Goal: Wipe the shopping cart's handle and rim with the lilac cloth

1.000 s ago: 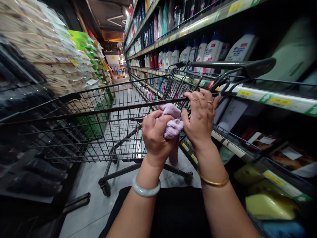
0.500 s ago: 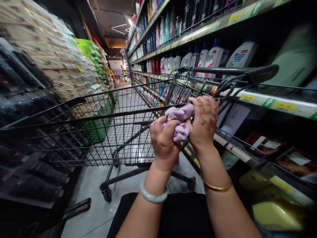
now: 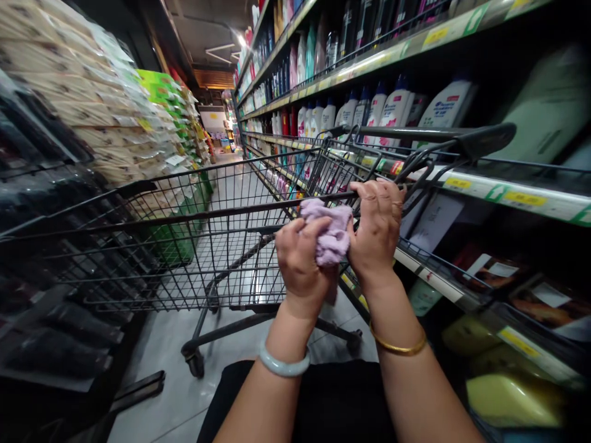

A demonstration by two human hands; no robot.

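So, lilac cloth (image 3: pixel 333 234) sits bunched just right of frame centre, your left hand (image 3: pixel 302 255) closed around it. Cloth overlaps the cart's top rail (image 3: pixel 231 211) in view; contact unclear. Rail's long axis climbs gently from frame left to right of centre, where your right hand (image 3: pixel 376 227) curls over it.

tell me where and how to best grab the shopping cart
Likely by the handle bar of the shopping cart, from above with a wrapping grip: it is slim, roughly straight and raised above the rim, and the shelf seems close behind.
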